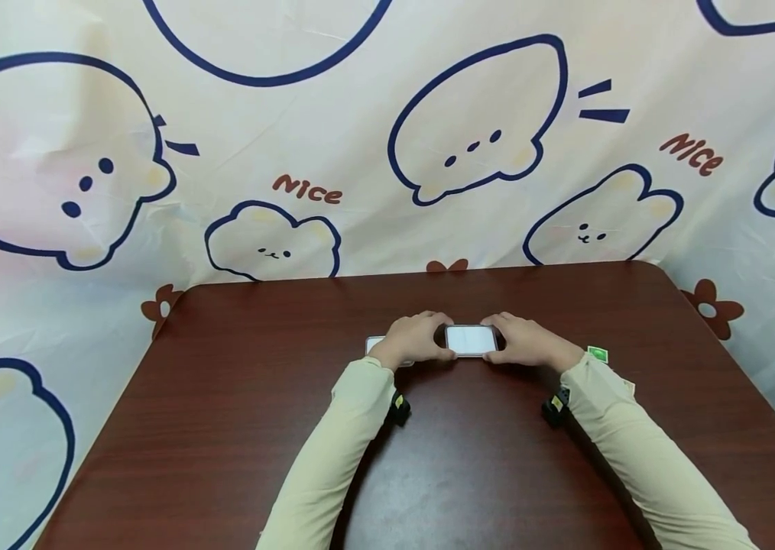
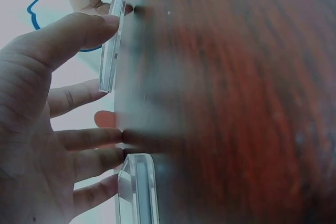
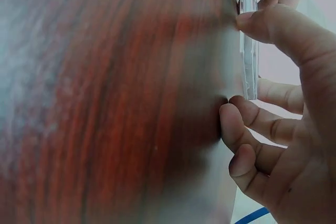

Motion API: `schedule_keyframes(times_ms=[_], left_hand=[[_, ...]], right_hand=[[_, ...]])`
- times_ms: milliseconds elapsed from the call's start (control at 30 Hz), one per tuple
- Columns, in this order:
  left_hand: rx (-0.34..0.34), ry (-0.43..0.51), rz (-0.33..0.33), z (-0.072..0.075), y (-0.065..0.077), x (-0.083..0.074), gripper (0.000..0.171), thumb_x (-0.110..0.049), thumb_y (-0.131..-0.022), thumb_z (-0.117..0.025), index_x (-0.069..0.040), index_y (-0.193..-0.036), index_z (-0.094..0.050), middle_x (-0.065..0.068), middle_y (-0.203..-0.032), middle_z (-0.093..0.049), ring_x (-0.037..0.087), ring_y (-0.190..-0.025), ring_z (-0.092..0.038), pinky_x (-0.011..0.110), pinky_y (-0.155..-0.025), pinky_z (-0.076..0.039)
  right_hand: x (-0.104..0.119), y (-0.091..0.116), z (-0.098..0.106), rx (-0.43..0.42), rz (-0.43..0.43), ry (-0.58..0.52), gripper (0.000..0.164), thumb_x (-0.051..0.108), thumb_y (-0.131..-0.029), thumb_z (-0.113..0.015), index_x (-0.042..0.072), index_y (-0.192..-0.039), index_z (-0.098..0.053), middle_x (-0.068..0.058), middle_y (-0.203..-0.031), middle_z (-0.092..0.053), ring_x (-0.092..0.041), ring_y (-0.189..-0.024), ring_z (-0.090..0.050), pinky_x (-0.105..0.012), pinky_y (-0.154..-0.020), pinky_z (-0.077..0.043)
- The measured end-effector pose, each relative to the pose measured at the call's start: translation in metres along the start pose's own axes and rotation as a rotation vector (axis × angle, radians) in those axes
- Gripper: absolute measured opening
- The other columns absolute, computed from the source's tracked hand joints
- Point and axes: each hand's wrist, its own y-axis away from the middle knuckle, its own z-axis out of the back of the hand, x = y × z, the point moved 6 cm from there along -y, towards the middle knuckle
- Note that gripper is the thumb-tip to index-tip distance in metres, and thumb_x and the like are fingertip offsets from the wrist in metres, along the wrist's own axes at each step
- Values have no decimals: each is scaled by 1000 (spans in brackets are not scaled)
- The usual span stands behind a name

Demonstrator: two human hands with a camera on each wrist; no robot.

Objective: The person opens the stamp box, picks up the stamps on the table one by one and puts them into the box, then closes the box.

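Over the far middle of the table, a flat white rectangular piece with clear plastic edges (image 1: 471,341), like a slim clear case, is held level between both hands. My left hand (image 1: 416,338) pinches its left end between thumb and index finger, the other fingers spread below in the left wrist view. At the opposite end, my right hand (image 1: 528,341) pinches it the same way, with its remaining fingers curled near the table in the right wrist view. A second clear-edged case (image 2: 137,190) lies on the table by my left hand's lower fingers, partly hidden under that hand in the head view.
Beside the right forearm lies a small green stamp-like card (image 1: 597,354), with a pale one (image 1: 630,387) mostly covered by the sleeve. The dark brown table (image 1: 277,336) ends at a patterned cloth backdrop (image 1: 374,237).
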Motion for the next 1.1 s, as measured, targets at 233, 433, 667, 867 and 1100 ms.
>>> schedule_keyframes(times_ms=[233, 433, 667, 867, 1100], left_hand=[[6, -12, 14, -3, 1, 1, 63, -52, -83, -68, -25, -137, -51, 2, -142, -52, 20, -122, -56, 38, -93, -48], [8, -33, 28, -4, 2, -1, 63, -53, -83, -67, -25, -137, -51, 3, -143, -50, 21, -123, -55, 39, -94, -48], [21, -73, 47, -6, 2, 0, 64, -55, -82, -68, -28, -137, -50, 1, -146, -46, 23, -119, -57, 39, -90, -49], [42, -114, 61, -8, 2, 2, 68, -56, -82, -67, -28, -141, -47, 0, -149, -42, 25, -120, -56, 41, -92, -49], [41, -136, 51, -5, 2, 1, 66, -57, -83, -67, -27, -140, -49, 1, -149, -41, 24, -121, -56, 41, -95, -47]], right_hand=[[3, 0, -3, 0, -6, -11, 63, 33, -84, -70, 1, -134, -48, -15, -125, -58, -22, -96, -57, -42, -86, -49], [3, 1, -3, -6, -5, -20, 64, 31, -83, -70, 1, -135, -47, -17, -125, -56, -23, -96, -56, -43, -85, -49], [1, 1, -5, -14, -8, -30, 61, 33, -83, -71, 2, -131, -50, -13, -120, -59, -20, -93, -56, -40, -84, -49], [0, 2, -6, -24, 7, -34, 57, 35, -84, -71, 3, -127, -52, -8, -109, -62, -17, -87, -55, -36, -78, -47], [-1, 3, -6, -40, 6, -36, 58, 37, -84, -71, 5, -128, -52, -5, -102, -60, -16, -84, -53, -33, -74, -45]])
